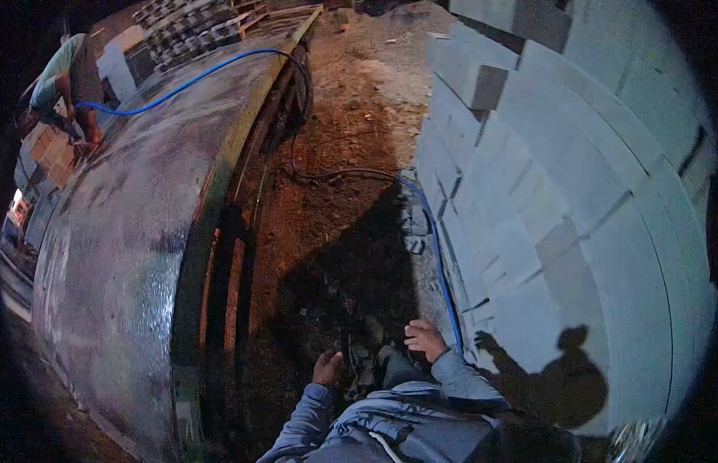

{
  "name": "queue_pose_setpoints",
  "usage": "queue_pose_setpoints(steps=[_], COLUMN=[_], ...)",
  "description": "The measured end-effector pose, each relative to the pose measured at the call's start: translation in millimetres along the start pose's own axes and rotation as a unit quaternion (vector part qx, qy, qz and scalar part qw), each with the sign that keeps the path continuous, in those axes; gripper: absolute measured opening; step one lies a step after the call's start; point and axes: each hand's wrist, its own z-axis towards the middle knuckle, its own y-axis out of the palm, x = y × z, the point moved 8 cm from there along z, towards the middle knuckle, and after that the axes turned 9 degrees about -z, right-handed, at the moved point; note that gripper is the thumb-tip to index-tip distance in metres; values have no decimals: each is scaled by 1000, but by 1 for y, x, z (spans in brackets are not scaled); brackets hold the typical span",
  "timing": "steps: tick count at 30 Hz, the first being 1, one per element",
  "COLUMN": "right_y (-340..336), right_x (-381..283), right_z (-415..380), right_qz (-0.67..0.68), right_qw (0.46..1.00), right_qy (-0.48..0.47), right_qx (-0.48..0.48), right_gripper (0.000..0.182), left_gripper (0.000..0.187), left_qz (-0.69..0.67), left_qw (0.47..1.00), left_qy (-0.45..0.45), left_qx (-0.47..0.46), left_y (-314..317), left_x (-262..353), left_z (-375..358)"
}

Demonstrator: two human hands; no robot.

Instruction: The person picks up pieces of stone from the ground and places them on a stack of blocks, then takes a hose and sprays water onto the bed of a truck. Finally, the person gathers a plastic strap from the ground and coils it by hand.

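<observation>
Left hand (328, 369) half-curled in shadow, can't tell if holding; right hand (426, 339) loosely bent, looks empty. Blue hose (444, 285) just beside it at 3 o'clock, running toward 12 along block wall (521, 224). Likely between grasps; taking hose would need short rightward reach. Far, 10 o'clock: person (62, 77) bending over slab (135, 262).

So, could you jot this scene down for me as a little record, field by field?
Left hand: loosely curled, contents unclear
Right hand: fingers apart, apparently empty, close to the blue hose
Blue hose: across the platform and beside the blocks
Left side: raised grey platform, shiny in places
Right side: stacked pale blocks, bearing a shadow
Ground: reddish dirt
Other person: bending, far left
</observation>
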Motion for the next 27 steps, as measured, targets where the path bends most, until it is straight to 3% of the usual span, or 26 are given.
queue_pose_setpoints(steps=[1, 2, 3, 5, 7, 10, 11, 14, 17, 21, 24, 27], right_y=[-3, -1, 5, 16, 31, 63, 74, 91, 82, 52, 29, 2], right_x=[-11, -27, -51, -87, -127, -220, -243, -280, -273, -252, -282, -315], right_z=[32, 56, 85, 133, 185, 206, 211, 229, 248, 280, 317, 381], right_qz=[33, -38, -37, -26, 29, -126, -143, -161, -128, -34, 59, 64], right_qw=[999, 998, 999, 998, 995, 990, 986, 979, 987, 996, 994, 997], right_qy=[-13, 41, 35, 36, -40, -54, -68, -90, -54, 28, -20, -37], right_qx=[-15, -4, -18, -42, -86, -28, -49, -84, -76, -76, -85, -34], right_gripper=[45, 43, 43, 42, 51, 60, 61, 61, 53, 42, 39, 47], left_gripper=[50, 51, 51, 54, 57, 60, 60, 62, 64, 66, 67, 68], left_qz=[-3, -6, -6, 30, 91, 90, 77, 136, 162, 228, 99, 115], left_qw=[1000, 1000, 999, 997, 988, 979, 978, 964, 962, 972, 989, 990], left_qy=[-2, -1, -10, 30, 103, 166, 178, 228, 219, 21, 105, 8], left_qx=[11, 20, 31, 66, 75, 78, 78, 13, 21, 52, 34, 87], left_y=[-1, -4, -5, 0, 11, 68, 86, 94, 112, 143, 106, 127], left_x=[20, 46, 62, 104, 182, 283, 309, 303, 299, 326, 294, 344], left_z=[17, 38, 51, 74, 110, 119, 121, 185, 221, 241, 349, 381])
